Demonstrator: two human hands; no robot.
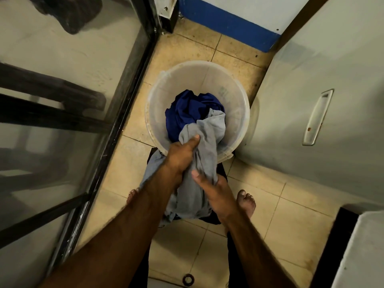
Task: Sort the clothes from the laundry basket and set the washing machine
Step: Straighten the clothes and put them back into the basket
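A translucent white bucket (pixel 234 104) stands on the tiled floor and serves as the laundry basket. Inside it lies a dark blue garment (pixel 187 113). A light grey garment (pixel 209 129) hangs over the bucket's near rim and trails down toward my feet. My left hand (pixel 182 154) grips the grey cloth at the rim, thumb pointing into the bucket. Just below it, my right hand (pixel 209 186) holds the same grey cloth lower down. No washing machine controls are in view.
A glass panel in a dark frame (pixel 116 113) runs along the left. A white appliance side with a recessed handle (pixel 318 117) stands on the right, and another white unit (pixel 361 252) at bottom right. My bare feet stand on the narrow tiled strip (pixel 133 169) between them.
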